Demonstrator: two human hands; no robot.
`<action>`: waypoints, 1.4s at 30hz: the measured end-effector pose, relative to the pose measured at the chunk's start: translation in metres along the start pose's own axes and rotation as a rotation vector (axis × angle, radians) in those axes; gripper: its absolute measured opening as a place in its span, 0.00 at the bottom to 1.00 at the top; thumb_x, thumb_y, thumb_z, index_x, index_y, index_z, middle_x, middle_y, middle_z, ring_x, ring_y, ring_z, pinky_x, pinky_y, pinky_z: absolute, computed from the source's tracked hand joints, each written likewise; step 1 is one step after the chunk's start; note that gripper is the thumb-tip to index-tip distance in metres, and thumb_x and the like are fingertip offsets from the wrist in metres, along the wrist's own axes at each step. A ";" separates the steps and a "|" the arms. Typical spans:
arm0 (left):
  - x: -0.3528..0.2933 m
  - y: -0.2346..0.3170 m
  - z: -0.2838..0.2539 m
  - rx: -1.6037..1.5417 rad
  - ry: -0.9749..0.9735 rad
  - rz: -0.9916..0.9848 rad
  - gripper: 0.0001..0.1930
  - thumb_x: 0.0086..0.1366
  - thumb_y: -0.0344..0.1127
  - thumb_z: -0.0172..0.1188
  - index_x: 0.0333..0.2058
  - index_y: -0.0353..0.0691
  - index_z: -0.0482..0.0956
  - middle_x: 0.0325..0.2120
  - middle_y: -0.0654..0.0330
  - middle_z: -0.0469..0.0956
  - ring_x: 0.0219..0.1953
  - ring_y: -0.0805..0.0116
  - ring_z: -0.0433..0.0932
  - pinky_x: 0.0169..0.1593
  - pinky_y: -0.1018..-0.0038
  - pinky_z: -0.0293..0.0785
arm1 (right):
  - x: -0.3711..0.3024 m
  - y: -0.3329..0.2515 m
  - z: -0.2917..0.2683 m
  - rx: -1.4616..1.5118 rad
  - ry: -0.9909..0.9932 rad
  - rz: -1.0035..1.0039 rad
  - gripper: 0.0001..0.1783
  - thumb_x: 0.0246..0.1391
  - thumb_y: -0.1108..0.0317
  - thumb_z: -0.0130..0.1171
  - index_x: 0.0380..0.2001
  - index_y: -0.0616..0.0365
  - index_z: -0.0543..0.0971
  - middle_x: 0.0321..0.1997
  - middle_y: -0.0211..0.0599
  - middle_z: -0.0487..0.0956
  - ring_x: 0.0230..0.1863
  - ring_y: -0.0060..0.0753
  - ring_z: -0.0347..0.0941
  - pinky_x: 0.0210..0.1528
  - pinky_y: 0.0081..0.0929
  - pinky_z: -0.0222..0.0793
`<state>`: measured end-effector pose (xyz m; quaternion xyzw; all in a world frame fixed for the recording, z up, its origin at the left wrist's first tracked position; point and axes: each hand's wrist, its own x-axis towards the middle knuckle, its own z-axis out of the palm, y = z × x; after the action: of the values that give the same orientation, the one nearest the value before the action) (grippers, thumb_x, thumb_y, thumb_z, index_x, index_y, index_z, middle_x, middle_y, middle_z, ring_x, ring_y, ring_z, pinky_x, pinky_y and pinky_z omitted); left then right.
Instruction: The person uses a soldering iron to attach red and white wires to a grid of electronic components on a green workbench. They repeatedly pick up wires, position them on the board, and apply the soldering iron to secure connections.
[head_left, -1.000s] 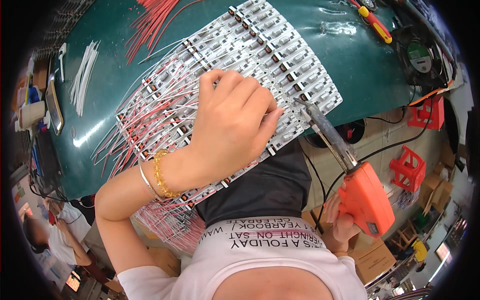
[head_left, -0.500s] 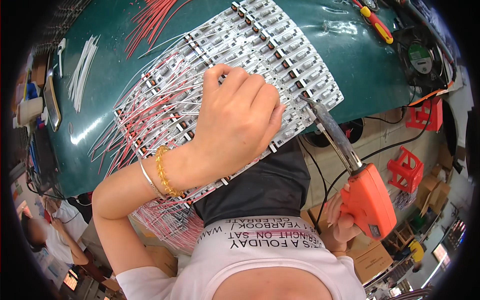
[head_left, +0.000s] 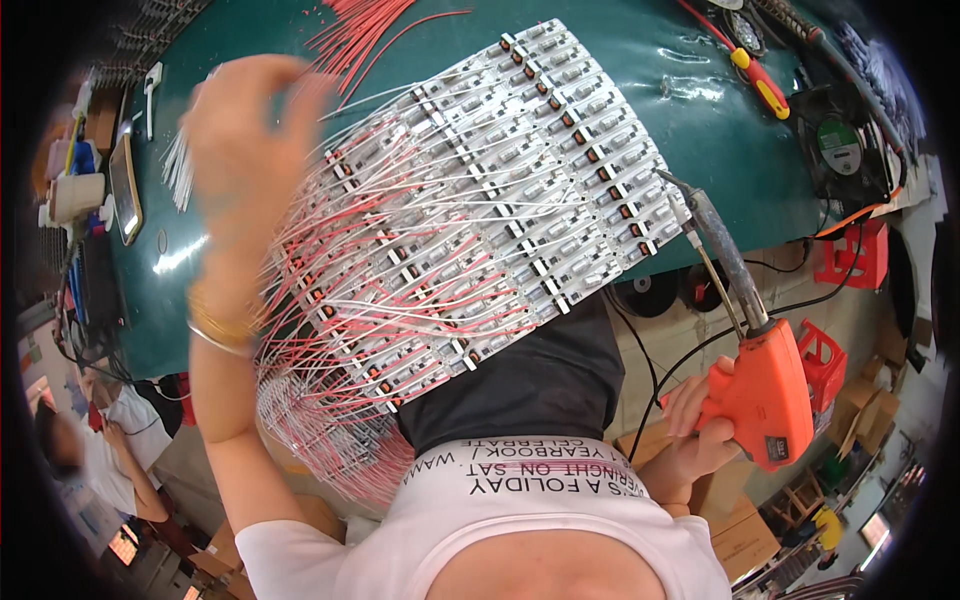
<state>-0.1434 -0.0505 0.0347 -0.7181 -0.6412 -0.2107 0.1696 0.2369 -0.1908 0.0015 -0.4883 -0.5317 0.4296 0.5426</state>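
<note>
My right hand (head_left: 692, 432) is wrapped round the handle of an orange soldering gun (head_left: 768, 395). Its bent metal tip reaches the right edge of a large panel of small white circuit boards (head_left: 585, 95). Many thin red and white wires (head_left: 410, 300) stick out over the panel's left and lower parts. Off the panel's upper left side is my left hand (head_left: 248, 130), smeared by motion and raised over the table close to a bunch of loose white wires (head_left: 178, 170). Whether its fingers hold anything is hidden by the blur.
Red wires (head_left: 365, 40) lie at the far side of the green table (head_left: 690, 110). A phone (head_left: 127, 190) rests at the left. At the right are a red-and-yellow-handled tool (head_left: 765, 88) and a black fan (head_left: 838, 145). Red stools (head_left: 852, 255) stand on the floor; another person (head_left: 115, 440) is at lower left.
My left hand has left the middle of the panel and swung to the upper left. The panel sits slightly farther right in view. The soldering gun has shifted a little right.
</note>
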 end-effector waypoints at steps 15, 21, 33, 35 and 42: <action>-0.027 -0.201 0.024 0.510 -0.199 -0.228 0.07 0.66 0.36 0.52 0.36 0.40 0.77 0.31 0.54 0.80 0.35 0.53 0.79 0.38 0.63 0.72 | 0.000 0.003 0.005 0.061 -0.002 0.060 0.39 0.59 0.45 0.53 0.57 0.72 0.62 0.11 0.22 0.62 0.10 0.16 0.57 0.16 0.17 0.57; -0.018 -0.081 -0.015 -0.267 0.085 -0.292 0.07 0.68 0.31 0.51 0.40 0.39 0.78 0.24 0.62 0.77 0.27 0.73 0.76 0.30 0.76 0.69 | 0.000 -0.001 0.002 0.084 -0.011 0.066 0.38 0.60 0.45 0.52 0.57 0.72 0.63 0.10 0.22 0.62 0.09 0.17 0.57 0.15 0.17 0.57; -0.043 0.129 -0.001 -0.894 -0.472 -0.058 0.05 0.59 0.25 0.63 0.27 0.32 0.75 0.19 0.57 0.77 0.19 0.71 0.75 0.24 0.78 0.69 | -0.021 -0.007 -0.003 0.003 -0.017 0.087 0.44 0.56 0.38 0.53 0.57 0.71 0.63 0.10 0.22 0.63 0.09 0.17 0.57 0.15 0.17 0.57; -0.044 0.131 0.000 -0.870 -0.422 -0.060 0.05 0.59 0.25 0.63 0.27 0.32 0.75 0.19 0.57 0.77 0.19 0.70 0.76 0.23 0.77 0.70 | -0.022 -0.007 -0.006 -0.009 -0.044 0.113 0.45 0.55 0.37 0.54 0.56 0.71 0.63 0.10 0.21 0.63 0.09 0.17 0.58 0.15 0.17 0.57; -0.048 0.134 0.006 -0.805 -0.355 0.025 0.05 0.59 0.25 0.63 0.27 0.34 0.75 0.18 0.58 0.76 0.18 0.68 0.76 0.22 0.76 0.70 | -0.034 -0.012 -0.011 -0.140 -0.065 0.262 0.43 0.50 0.34 0.56 0.46 0.69 0.65 0.11 0.22 0.66 0.12 0.18 0.61 0.20 0.20 0.60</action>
<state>-0.0137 -0.1041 0.0083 -0.7597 -0.5184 -0.3152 -0.2341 0.2455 -0.2268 0.0087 -0.5759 -0.5093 0.4740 0.4293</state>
